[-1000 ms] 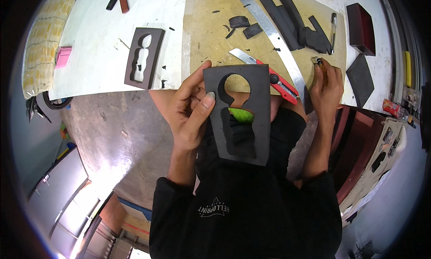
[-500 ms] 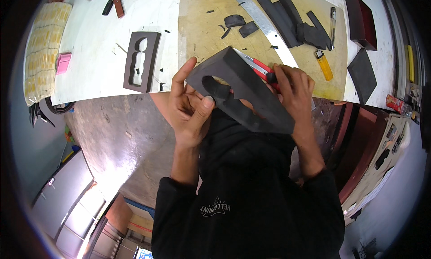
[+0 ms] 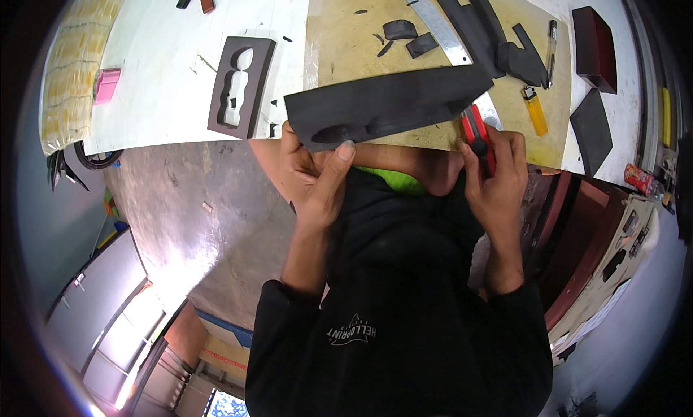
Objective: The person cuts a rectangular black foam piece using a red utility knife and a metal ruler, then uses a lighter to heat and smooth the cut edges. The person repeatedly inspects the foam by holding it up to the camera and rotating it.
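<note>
Black block (image 3: pixel 386 98) swung edge-on; left hand (image 3: pixel 315 177) pinches left end, right hand (image 3: pixel 499 170) grips red cutter (image 3: pixel 478 139) by right end.

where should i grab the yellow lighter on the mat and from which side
Probably across the middle of the yellow lighter, coming from the near side and above: it lies flat, its slim body pointing toward the person, metal end away, with black pieces beyond.

Bright glare (image 3: pixel 182 264) on grey floor (image 3: pixel 162 193)
</note>
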`<act>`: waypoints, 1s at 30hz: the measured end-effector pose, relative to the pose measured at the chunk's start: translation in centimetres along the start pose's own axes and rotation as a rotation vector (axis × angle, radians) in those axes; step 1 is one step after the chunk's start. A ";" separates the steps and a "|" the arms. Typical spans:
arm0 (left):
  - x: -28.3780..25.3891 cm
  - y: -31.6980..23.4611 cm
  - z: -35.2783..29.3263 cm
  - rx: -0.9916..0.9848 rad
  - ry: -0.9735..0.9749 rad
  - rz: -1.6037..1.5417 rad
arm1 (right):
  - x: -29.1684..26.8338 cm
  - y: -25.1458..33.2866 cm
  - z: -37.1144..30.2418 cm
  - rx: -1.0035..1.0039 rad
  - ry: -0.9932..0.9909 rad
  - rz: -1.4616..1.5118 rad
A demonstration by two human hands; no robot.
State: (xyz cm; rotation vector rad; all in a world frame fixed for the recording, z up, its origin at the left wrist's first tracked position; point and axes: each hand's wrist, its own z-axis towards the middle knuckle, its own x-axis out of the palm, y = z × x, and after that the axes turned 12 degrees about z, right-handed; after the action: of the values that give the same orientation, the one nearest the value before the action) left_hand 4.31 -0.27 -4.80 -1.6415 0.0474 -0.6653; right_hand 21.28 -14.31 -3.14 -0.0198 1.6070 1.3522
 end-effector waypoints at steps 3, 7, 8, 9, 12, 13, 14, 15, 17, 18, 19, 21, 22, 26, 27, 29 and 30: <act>-0.2 0.3 0.2 0.023 -0.009 -0.024 | -0.9 0.0 -0.5 0.018 -0.006 0.100; -0.7 0.5 -0.2 0.008 0.002 -0.016 | -1.3 0.1 -1.8 0.323 0.019 0.536; -0.7 0.6 -0.2 0.011 0.003 -0.015 | -1.3 0.1 -2.1 0.408 0.012 0.682; -0.7 0.6 -0.2 0.013 0.003 -0.014 | -1.4 0.2 -2.3 0.402 0.031 0.708; -0.4 0.5 -0.2 0.025 -0.010 -0.011 | -1.7 0.4 -2.8 0.376 0.073 0.766; -0.2 0.4 -0.2 0.030 -0.016 -0.009 | -1.7 0.6 -2.9 0.364 0.079 0.771; -0.2 0.2 -0.2 0.030 -0.018 0.004 | -1.7 0.8 -3.0 0.352 0.085 0.777; -0.2 0.2 -0.1 0.032 -0.018 0.015 | -1.7 0.9 -3.2 0.357 0.100 0.794; -0.3 0.2 0.0 0.042 -0.021 0.052 | -1.6 0.9 -3.5 0.366 0.132 0.826; -0.4 0.3 0.0 0.050 -0.024 0.080 | -1.5 1.1 -3.6 0.365 0.150 0.843; -0.4 0.3 0.0 0.059 -0.027 0.108 | -1.4 1.4 -3.6 0.363 0.169 0.859; -0.4 0.3 -0.1 0.048 -0.050 0.126 | -1.4 1.6 -3.6 0.340 0.213 0.856; -0.4 0.3 -0.1 0.042 -0.062 0.134 | -1.4 1.7 -3.6 0.318 0.238 0.837; -0.2 0.3 -0.1 0.080 -0.057 0.165 | -1.2 2.9 -3.5 0.348 0.283 0.886; -0.1 0.1 -0.1 0.082 -0.064 0.165 | -1.1 3.3 -3.4 0.335 0.297 0.880; -0.1 0.1 -0.1 0.081 -0.076 0.182 | -0.9 3.9 -3.3 0.286 0.321 0.846; -0.1 0.2 -0.2 0.080 -0.079 0.197 | -0.8 4.0 -3.3 0.249 0.328 0.819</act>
State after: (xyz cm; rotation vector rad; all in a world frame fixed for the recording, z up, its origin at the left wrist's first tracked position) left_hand 4.18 -0.39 -5.01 -1.5606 0.1219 -0.4464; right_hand 17.25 -15.76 -0.04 0.6610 2.1736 1.8002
